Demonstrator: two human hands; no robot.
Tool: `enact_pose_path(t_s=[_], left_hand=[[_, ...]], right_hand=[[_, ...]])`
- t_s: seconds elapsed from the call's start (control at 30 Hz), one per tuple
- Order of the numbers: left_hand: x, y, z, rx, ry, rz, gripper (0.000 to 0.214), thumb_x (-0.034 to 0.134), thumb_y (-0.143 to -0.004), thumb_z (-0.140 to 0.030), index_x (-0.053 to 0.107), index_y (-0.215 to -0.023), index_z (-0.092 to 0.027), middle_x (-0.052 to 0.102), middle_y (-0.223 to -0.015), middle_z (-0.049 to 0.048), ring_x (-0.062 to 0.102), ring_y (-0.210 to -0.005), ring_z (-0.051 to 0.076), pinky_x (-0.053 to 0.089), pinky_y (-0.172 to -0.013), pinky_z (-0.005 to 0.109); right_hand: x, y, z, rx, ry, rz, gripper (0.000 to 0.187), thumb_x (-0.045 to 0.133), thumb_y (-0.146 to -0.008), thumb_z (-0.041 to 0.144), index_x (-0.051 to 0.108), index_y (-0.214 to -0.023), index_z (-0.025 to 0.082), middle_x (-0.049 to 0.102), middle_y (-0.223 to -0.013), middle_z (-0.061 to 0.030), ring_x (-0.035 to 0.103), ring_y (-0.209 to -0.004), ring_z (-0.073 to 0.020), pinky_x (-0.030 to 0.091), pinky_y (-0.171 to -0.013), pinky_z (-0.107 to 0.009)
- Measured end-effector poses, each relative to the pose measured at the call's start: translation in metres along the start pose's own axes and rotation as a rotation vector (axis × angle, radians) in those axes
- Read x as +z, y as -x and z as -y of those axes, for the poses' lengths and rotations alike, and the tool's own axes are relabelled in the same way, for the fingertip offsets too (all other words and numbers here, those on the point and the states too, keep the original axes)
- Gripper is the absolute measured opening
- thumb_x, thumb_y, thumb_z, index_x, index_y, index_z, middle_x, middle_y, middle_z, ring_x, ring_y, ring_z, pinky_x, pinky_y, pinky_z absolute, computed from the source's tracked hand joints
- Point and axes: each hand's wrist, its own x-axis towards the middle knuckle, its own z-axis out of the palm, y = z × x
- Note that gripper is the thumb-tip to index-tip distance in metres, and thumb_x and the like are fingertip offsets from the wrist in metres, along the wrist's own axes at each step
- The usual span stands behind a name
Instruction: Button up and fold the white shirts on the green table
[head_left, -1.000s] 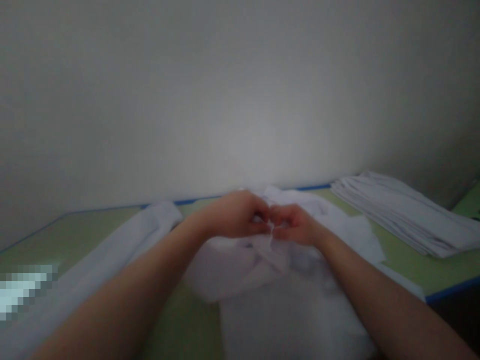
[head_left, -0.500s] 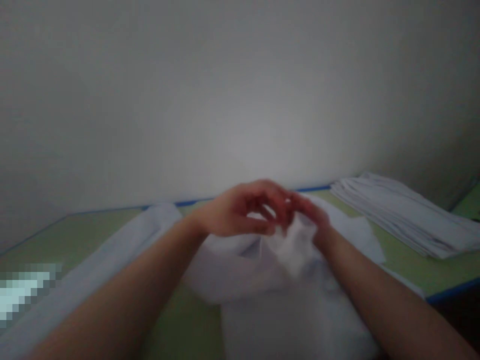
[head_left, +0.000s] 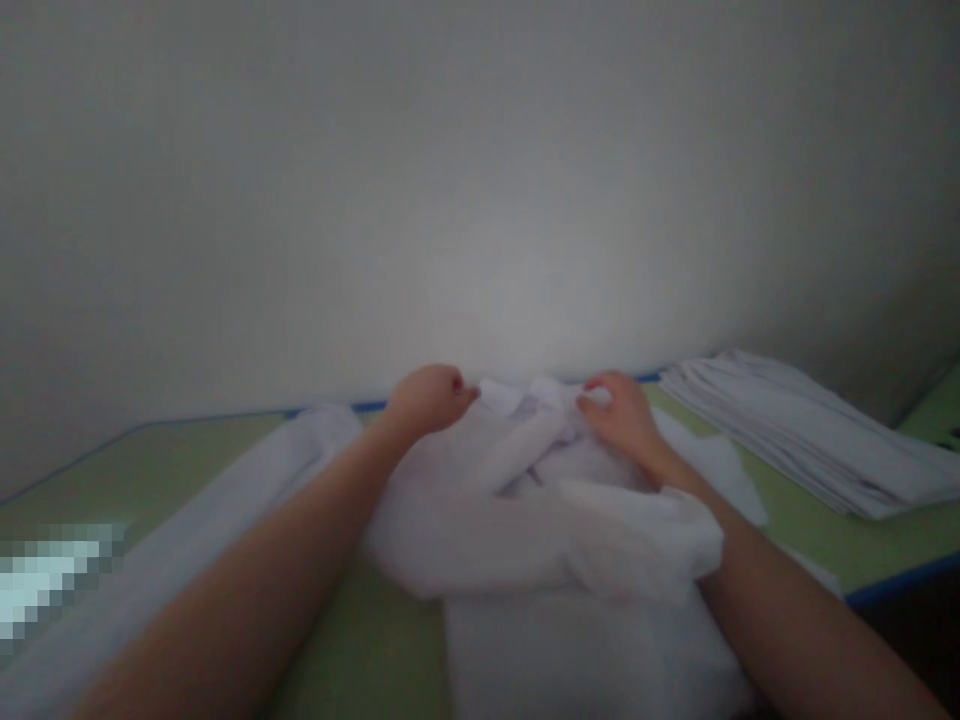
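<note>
A crumpled white garment [head_left: 480,545] lies on the green table in front of me, its near part spread flat and its far part bunched in loose folds. At the far end, narrow folded bands look like a collar, though blur hides the detail. My left hand [head_left: 431,402] is closed, thumb and fingers pinching the garment at its far left edge. On the far right side, my right hand [head_left: 621,412] grips the cloth between thumb and forefinger. A loose fold of the garment rests against my right forearm.
A stack of folded white cloth [head_left: 817,430] lies at the right on the green table [head_left: 360,650], which has a blue edge. A long white cloth strip [head_left: 247,510] runs along the left, partly behind my left forearm. A pale wall [head_left: 480,200] rises behind.
My hands were together over the bunched cloth; now they are apart, left hand moved left and right hand slightly right. The garment's far end is spread between them, and a fold dropped nearer me.
</note>
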Motion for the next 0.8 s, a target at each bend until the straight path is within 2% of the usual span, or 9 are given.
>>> enact_pose_path(t_s=[0.07, 0.17, 0.23, 0.3, 0.37, 0.5, 0.6, 0.67, 0.8], left_hand=[[0.018, -0.001, 0.013, -0.028, -0.067, 0.091, 0.064, 0.040, -0.072, -0.069, 0.065, -0.097, -0.016, 0.066, -0.098, 0.0161, 0.060, -0.089, 0.028, 0.043, -0.073, 0.034], [0.043, 0.002, 0.029, -0.056, -0.102, 0.253, 0.076, 0.041, -0.068, -0.073, 0.061, -0.109, -0.012, 0.063, -0.109, 0.0200, 0.059, -0.098, 0.031, 0.042, -0.081, 0.035], [0.054, 0.006, 0.034, -0.084, -0.106, 0.303, 0.080, 0.041, -0.066, -0.075, 0.062, -0.108, -0.011, 0.062, -0.111, 0.0211, 0.058, -0.100, 0.031, 0.041, -0.083, 0.034], [0.060, 0.010, 0.035, -0.117, -0.094, 0.301, 0.081, 0.039, -0.065, -0.077, 0.063, -0.105, -0.010, 0.062, -0.109, 0.0217, 0.058, -0.100, 0.032, 0.041, -0.084, 0.035], [0.061, 0.012, 0.035, -0.137, -0.062, 0.288, 0.079, 0.040, -0.066, -0.076, 0.064, -0.104, -0.010, 0.062, -0.109, 0.0213, 0.058, -0.101, 0.032, 0.041, -0.085, 0.035], [0.050, 0.010, 0.032, -0.095, 0.036, 0.300, 0.067, 0.055, -0.066, -0.063, 0.061, -0.112, -0.014, 0.062, -0.114, 0.0165, 0.055, -0.107, 0.030, 0.039, -0.089, 0.032], [0.039, 0.009, 0.023, -0.025, 0.153, 0.291, 0.063, 0.056, -0.066, -0.059, 0.062, -0.111, -0.015, 0.062, -0.115, 0.0139, 0.056, -0.107, 0.028, 0.040, -0.088, 0.031], [0.033, 0.010, 0.014, -0.002, 0.258, 0.313, 0.059, 0.050, -0.071, -0.062, 0.064, -0.107, -0.017, 0.065, -0.110, 0.0117, 0.059, -0.100, 0.027, 0.042, -0.083, 0.030], [0.024, 0.016, -0.005, -0.016, 0.398, 0.420, 0.057, 0.040, -0.076, -0.063, 0.066, -0.102, -0.019, 0.068, -0.103, 0.0082, 0.062, -0.091, 0.024, 0.044, -0.077, 0.029]], right_hand=[[0.004, 0.003, -0.007, -0.044, 0.160, 0.082, 0.038, 0.056, -0.075, 0.041, 0.063, -0.102, 0.014, 0.061, -0.108, -0.0132, 0.052, -0.104, -0.0255, 0.035, -0.094, -0.040], [0.010, 0.008, -0.014, 0.044, 0.259, 0.262, 0.065, 0.046, -0.081, 0.053, 0.045, -0.130, 0.010, 0.052, -0.125, -0.0183, 0.049, -0.114, -0.0294, 0.034, -0.096, -0.041], [0.013, 0.011, -0.017, 0.127, 0.279, 0.407, 0.071, 0.036, -0.084, 0.058, 0.037, -0.136, 0.011, 0.050, -0.128, -0.0187, 0.048, -0.116, -0.0307, 0.034, -0.096, -0.042], [0.015, 0.013, -0.020, 0.174, 0.298, 0.543, 0.069, 0.032, -0.085, 0.060, 0.039, -0.135, 0.013, 0.050, -0.128, -0.0179, 0.047, -0.117, -0.0317, 0.035, -0.095, -0.043], [0.016, 0.013, -0.023, 0.192, 0.339, 0.612, 0.069, 0.040, -0.082, 0.059, 0.041, -0.134, 0.013, 0.048, -0.130, -0.0181, 0.046, -0.119, -0.0331, 0.035, -0.096, -0.044], [0.018, 0.011, -0.028, 0.222, 0.334, 0.619, 0.077, 0.049, -0.078, 0.056, 0.035, -0.138, 0.010, 0.046, -0.132, -0.0191, 0.045, -0.120, -0.0308, 0.035, -0.097, -0.039], [0.017, 0.009, -0.030, 0.208, 0.216, 0.672, 0.068, 0.032, -0.084, 0.062, 0.051, -0.127, 0.013, 0.052, -0.128, -0.0152, 0.047, -0.119, -0.0270, 0.034, -0.098, -0.035], [0.016, 0.007, -0.031, 0.225, 0.156, 0.664, 0.072, 0.016, -0.087, 0.063, 0.058, -0.119, 0.013, 0.056, -0.123, -0.0142, 0.048, -0.118, -0.0252, 0.033, -0.098, -0.033], [0.016, 0.008, -0.031, 0.342, 0.261, 0.611, 0.078, 0.004, -0.091, 0.054, 0.063, -0.109, 0.007, 0.061, -0.111, -0.0194, 0.053, -0.111, -0.0248, 0.037, -0.092, -0.032]])
